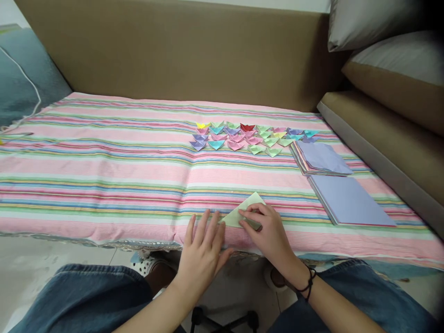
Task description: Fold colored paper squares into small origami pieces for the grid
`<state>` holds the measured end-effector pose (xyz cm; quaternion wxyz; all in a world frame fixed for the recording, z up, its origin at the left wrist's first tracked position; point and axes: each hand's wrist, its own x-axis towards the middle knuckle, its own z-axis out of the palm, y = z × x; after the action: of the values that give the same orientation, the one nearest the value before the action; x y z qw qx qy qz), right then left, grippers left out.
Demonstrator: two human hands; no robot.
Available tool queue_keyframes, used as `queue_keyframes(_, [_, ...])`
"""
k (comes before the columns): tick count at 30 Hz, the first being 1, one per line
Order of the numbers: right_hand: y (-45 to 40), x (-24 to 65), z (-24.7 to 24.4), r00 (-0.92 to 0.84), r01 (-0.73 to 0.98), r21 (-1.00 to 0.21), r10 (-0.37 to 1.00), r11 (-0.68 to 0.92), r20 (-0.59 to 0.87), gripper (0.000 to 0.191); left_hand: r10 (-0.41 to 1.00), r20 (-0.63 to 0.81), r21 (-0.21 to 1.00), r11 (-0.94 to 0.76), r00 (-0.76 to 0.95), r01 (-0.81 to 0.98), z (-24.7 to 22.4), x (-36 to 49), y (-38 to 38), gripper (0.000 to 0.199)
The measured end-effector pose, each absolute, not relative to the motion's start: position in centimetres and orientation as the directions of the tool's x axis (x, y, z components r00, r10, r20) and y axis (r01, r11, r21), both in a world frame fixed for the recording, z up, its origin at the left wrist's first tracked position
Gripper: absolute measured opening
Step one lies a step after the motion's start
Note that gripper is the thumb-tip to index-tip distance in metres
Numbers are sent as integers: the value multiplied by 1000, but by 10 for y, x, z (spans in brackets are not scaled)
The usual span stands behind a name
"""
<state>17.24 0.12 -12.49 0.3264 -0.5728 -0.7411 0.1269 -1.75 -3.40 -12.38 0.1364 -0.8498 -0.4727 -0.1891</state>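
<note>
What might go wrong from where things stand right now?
The pale green paper lies on a creased striped cloth, so a fold pressed there may come out uneven. The left hand's fingertips are at the paper's left corner and could nudge it while the right hand works. The front edge of the cloth is close, so the paper might slip off.

home seating area, brown cushioned backrest (180,51), stacked cushions (398,74), striped pink cloth (104,171), tiled floor (93,252)
</note>
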Motion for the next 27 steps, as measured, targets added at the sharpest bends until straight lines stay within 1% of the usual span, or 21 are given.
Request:
queue_keyframes(4, [1, 173, -126, -133, 770, -557, 931, 313, 340, 20, 762, 461, -41, -493, 454, 869, -120, -27, -31, 39])
queue_keyframes(7, [1, 173, -127, -133, 770, -553, 927, 319, 350, 19, 775, 447, -1, -500, 447, 866, -115, -32, -28, 34])
queue_keyframes(10, [1, 173, -127, -132, 771, -551, 927, 320, 352, 20, 798, 443, 62, -482, 409, 874, -111, -36, -22, 38])
queue_keyframes(12, [1, 173, -127, -132, 771, -551, 926, 319, 352, 20, 789, 457, 78, -495, 410, 865, -111, -36, -19, 40])
queue_keyframes(17, [2, 172, -127, -128, 767, -554, 923, 325, 363, 19, 642, 457, 37, -706, 616, 708, -118, -26, -18, 33])
queue_keyframes(22, [1, 168, -124, -99, 771, -558, 923, 307, 371, 19, 637, 434, 19, -713, 637, 701, -122, -16, -21, 32])
queue_keyframes(27, [0, 165, -121, -74, 783, -555, 928, 280, 365, 24, 620, 448, -53, -701, 644, 711, -122, -14, -22, 32])
